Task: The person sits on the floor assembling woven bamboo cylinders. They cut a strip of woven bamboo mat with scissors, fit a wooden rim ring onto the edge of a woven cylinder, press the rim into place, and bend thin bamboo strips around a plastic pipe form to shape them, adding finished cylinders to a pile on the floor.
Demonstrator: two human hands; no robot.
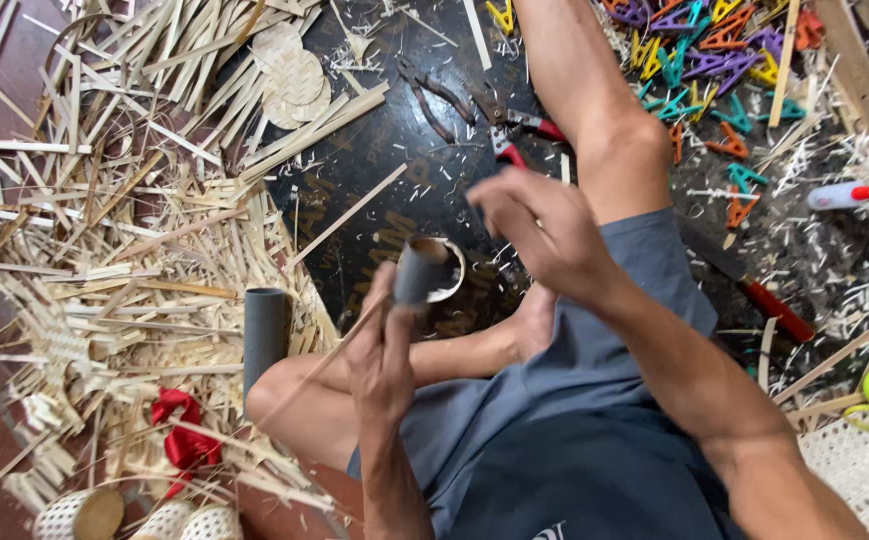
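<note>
Your left hand (pixel 379 345) gripped a grey tube (pixel 416 272) and bamboo strip (pixel 324 365); right hand (pixel 544 235) fingers hovered loosely curled above. A slack grip risked the strip slipping.

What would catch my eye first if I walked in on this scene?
Probably the great litter of pale bamboo strips covering the floor on the left. At centre, the left hand grips a short grey tube while the right hand hovers beside it. At upper right lies a heap of colourful plastic clips.
</note>
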